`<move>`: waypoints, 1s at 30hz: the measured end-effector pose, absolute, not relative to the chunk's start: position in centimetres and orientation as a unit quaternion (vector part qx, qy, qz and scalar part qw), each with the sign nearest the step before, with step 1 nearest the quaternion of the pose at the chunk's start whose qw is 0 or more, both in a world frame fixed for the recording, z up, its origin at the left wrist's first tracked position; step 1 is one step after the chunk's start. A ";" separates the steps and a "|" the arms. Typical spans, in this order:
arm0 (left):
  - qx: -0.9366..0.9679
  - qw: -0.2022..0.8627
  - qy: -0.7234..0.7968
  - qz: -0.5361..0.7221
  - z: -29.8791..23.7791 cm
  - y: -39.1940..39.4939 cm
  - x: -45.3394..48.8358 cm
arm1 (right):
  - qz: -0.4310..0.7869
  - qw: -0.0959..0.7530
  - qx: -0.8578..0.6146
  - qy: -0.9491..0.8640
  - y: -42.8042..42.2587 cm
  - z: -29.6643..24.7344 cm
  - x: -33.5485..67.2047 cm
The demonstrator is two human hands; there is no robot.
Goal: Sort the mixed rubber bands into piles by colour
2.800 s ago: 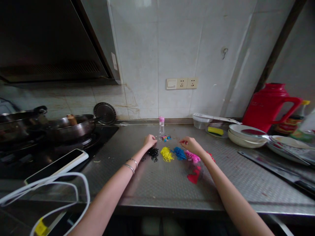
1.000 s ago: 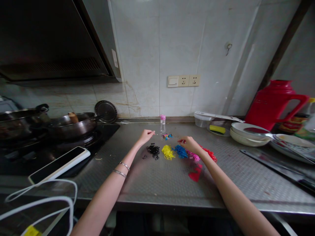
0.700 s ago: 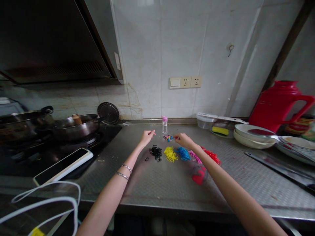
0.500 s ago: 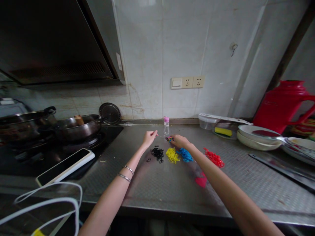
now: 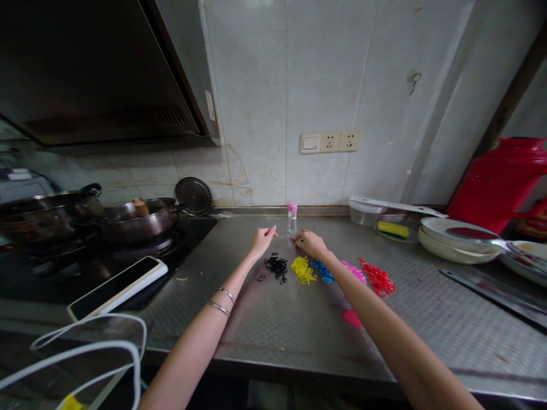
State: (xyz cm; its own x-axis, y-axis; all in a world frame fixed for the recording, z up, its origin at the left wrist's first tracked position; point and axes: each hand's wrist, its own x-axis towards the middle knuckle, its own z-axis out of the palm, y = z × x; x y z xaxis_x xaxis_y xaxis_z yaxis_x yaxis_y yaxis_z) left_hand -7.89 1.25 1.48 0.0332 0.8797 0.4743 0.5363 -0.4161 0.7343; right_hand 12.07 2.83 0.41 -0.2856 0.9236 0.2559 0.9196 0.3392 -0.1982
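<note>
Small rubber bands lie on the metal counter in separate piles by colour: black (image 5: 277,267), yellow (image 5: 303,270), blue (image 5: 322,271), pink (image 5: 355,272) and red (image 5: 377,277). My right hand (image 5: 311,244) is behind the blue pile, its fingertips down on a few mixed-colour rubber bands (image 5: 294,240). My right forearm partly covers the blue and pink piles. My left hand (image 5: 262,242) hovers behind the black pile, thumb and fingers pressed together; anything between them is too small to make out. A clear little bottle with a pink cap (image 5: 292,217) stands just beyond both hands.
At left are a stove with pans (image 5: 134,221), a white phone-like device (image 5: 117,289) and a looped white cable (image 5: 128,346). To the right stand a yellow sponge (image 5: 393,229), stacked bowls (image 5: 457,250), a knife (image 5: 491,293) and a red thermos (image 5: 498,185).
The view has shifted slightly, so things appear further right. The right forearm has moved a little and more of the pink pile shows. Fewer mixed bands are visible at the right fingertips.
</note>
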 end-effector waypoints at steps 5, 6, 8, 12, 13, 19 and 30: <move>0.696 0.183 0.513 0.468 1.3 1.2 -7.8 | 0.021 0.210 -0.587 -0.782 3.4 0.6 12.2; 0.696 0.184 0.514 0.466 1.3 1.2 -7.9 | 0.027 0.220 -0.591 -0.775 3.6 0.6 12.3; 0.697 0.186 0.513 0.465 1.2 1.3 -7.9 | 0.043 0.242 -0.599 -0.762 4.0 0.7 12.3; 0.695 0.187 0.511 0.471 1.1 1.4 -8.0 | 0.092 0.299 -0.581 -0.751 4.6 1.2 12.5; 0.693 0.186 0.512 0.472 1.0 1.5 -8.0 | 0.106 0.311 -0.565 -0.757 4.6 1.4 12.6; 0.693 0.186 0.513 0.472 0.9 1.5 -8.1 | 0.191 0.253 -0.444 -0.838 2.0 3.0 13.9; 0.713 0.170 0.516 0.443 0.4 1.4 -7.7 | 0.202 0.277 -0.456 -0.821 -1.4 2.8 17.4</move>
State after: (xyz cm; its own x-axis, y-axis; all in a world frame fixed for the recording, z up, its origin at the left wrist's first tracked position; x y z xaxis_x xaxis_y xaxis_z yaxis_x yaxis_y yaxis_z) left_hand -7.66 1.36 0.44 0.0741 0.8868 0.4562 0.5849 -0.4092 0.7003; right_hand 17.37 -1.38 2.78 -0.4302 0.8613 0.2702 0.6381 0.5019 -0.5839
